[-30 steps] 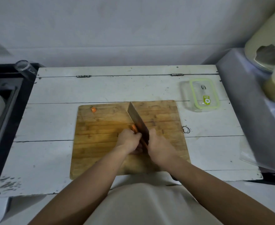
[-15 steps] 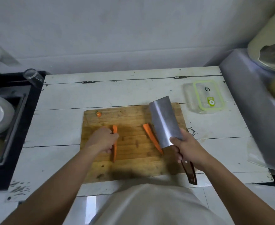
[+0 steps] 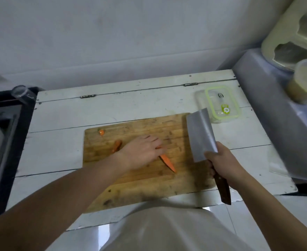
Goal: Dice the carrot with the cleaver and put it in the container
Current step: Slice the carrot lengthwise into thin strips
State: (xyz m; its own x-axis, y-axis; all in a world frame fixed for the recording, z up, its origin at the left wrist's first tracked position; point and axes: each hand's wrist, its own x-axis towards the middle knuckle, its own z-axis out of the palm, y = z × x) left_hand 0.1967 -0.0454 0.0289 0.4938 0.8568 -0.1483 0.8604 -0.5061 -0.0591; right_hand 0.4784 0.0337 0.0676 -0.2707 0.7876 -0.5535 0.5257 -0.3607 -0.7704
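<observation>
Head view, from the bottom of the frame upward: a pale garment on the person's torso (image 3: 167, 230) fills the lower middle, with both bare forearms reaching up from the lower corners. The right hand (image 3: 225, 163), right of centre, wraps its fingers round the dark brown wooden handle of the broad steel cleaver (image 3: 201, 134); the handle end pokes out below the hand and the flat rectangular blade tilts up toward the upper right, held above the right edge of the worn rectangular wooden cutting board (image 3: 131, 189) and not touching it. The board lies on a white painted plank table (image 3: 62, 156).

The left hand (image 3: 141, 153), at the middle of the frame, lies palm down on the board with its fingers stretched toward the right, resting over the thick end of a long orange carrot half (image 3: 168, 163) whose pointed tip sticks out toward the lower right; the fingers look fairly straight, pressing rather than curling round it. A second carrot half (image 3: 116, 145) lies just left of that wrist, partly hidden by it. A small orange carrot end piece (image 3: 101, 132) sits alone near the board's upper left corner.

Further up, in the upper right part of the table, stands a clear rectangular plastic container with a lime green seal (image 3: 221, 104), just beyond the blade's tip. A black sink unit (image 3: 9, 142) occupies the left edge, with a clear drinking glass (image 3: 20, 91) at its top corner. A grey covered surface (image 3: 275, 124) with pale tubs runs along the right edge.
</observation>
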